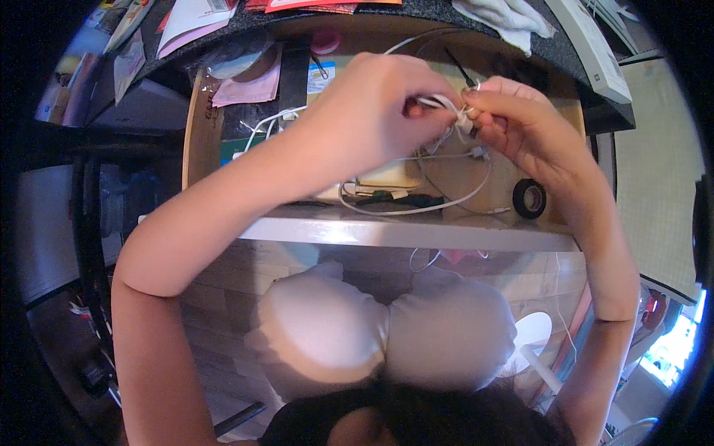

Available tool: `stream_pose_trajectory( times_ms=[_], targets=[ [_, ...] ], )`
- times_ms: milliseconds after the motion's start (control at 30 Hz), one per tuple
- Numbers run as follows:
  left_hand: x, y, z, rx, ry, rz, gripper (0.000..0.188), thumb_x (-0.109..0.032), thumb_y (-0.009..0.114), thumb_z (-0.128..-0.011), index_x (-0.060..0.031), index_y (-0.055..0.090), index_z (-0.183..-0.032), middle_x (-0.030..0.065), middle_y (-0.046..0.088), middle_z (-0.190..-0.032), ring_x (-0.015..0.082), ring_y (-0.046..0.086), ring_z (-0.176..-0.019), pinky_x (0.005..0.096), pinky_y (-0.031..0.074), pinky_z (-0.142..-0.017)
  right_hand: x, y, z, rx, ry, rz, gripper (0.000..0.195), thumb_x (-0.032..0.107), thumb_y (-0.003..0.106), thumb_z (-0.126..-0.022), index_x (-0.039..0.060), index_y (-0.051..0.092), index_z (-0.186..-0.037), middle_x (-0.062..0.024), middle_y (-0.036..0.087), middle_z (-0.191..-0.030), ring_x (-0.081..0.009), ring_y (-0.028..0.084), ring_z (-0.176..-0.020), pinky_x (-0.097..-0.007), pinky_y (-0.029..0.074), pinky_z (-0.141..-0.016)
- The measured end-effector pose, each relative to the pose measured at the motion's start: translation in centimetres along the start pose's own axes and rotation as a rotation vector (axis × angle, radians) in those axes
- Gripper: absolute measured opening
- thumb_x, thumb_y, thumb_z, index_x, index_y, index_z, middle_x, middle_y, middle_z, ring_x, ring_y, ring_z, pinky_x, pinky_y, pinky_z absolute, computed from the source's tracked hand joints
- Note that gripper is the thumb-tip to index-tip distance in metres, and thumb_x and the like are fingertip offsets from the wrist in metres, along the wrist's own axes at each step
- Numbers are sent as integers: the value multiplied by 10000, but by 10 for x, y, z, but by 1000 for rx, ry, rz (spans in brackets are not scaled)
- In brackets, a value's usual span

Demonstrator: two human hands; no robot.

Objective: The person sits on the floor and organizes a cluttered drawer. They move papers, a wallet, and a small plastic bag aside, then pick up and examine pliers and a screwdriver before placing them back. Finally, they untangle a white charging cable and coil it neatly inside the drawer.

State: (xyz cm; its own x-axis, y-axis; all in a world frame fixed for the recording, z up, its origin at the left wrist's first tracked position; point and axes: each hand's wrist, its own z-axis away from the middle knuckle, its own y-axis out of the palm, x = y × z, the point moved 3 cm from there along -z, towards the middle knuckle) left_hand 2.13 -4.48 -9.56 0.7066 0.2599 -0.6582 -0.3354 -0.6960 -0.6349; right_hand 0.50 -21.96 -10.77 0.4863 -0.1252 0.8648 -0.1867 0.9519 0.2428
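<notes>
Over an open wooden drawer (502,226), both hands are raised and close together. My left hand (390,100) is closed around a bundle of white cable (432,102), whose loops show inside the curled fingers. The fingertips of my right hand (521,120) pinch a thin white strand at the bundle's right end, touching the cable there. A pale connector (464,121) hangs between the hands, partly hidden by fingers. Below them in the drawer lie a looped white cable (413,213) and a roll of black tape (529,198).
At the drawer's left are pink papers (251,86) and a clear plastic-wrapped roll (240,56). A dark speckled countertop (424,10) overhangs the back, with a white cloth (510,19) and a white box (594,56) on it. The drawer's front edge (334,231) lies above my knees.
</notes>
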Motion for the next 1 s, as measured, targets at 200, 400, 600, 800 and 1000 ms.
stream_pose_trajectory(
  times_ms=[200,400,600,800,1000],
  targets=[
    [16,5,1,156,-418,626,132,-85,602,-826,-20,642,-934,4,583,-688,54,517,-594,175,410,-538,17,4,7,129,-371,362,282,81,610,-814,47,536,-1084,-13,601,-850,-45,572,-739,-157,471,-666],
    [28,-3,2,370,-683,1098,148,-106,613,-794,-3,609,-902,17,557,-632,44,469,-501,192,367,-465,27,16,16,242,-898,939,158,11,581,-815,5,634,-963,-55,584,-851,-119,560,-786,-220,456,-690],
    [29,-4,0,341,-778,1249,124,-92,591,-806,-5,594,-895,5,541,-631,41,446,-506,191,357,-471,33,23,23,104,-1054,1135,98,47,604,-808,-10,610,-888,-44,582,-790,-110,520,-688,-216,406,-599],
    [5,-13,-9,200,-168,141,102,-99,614,-778,-11,604,-827,20,554,-704,80,492,-601,204,384,-523,16,15,20,-57,-726,1054,95,108,569,-851,16,592,-861,-4,558,-715,-58,488,-614,-192,401,-564],
    [-25,-10,0,41,481,-695,276,-28,733,-618,-33,602,-861,77,563,-781,217,545,-686,275,456,-588,1,10,8,60,-277,455,118,140,560,-849,27,593,-855,17,559,-664,-41,506,-592,-209,416,-533]
  ],
)
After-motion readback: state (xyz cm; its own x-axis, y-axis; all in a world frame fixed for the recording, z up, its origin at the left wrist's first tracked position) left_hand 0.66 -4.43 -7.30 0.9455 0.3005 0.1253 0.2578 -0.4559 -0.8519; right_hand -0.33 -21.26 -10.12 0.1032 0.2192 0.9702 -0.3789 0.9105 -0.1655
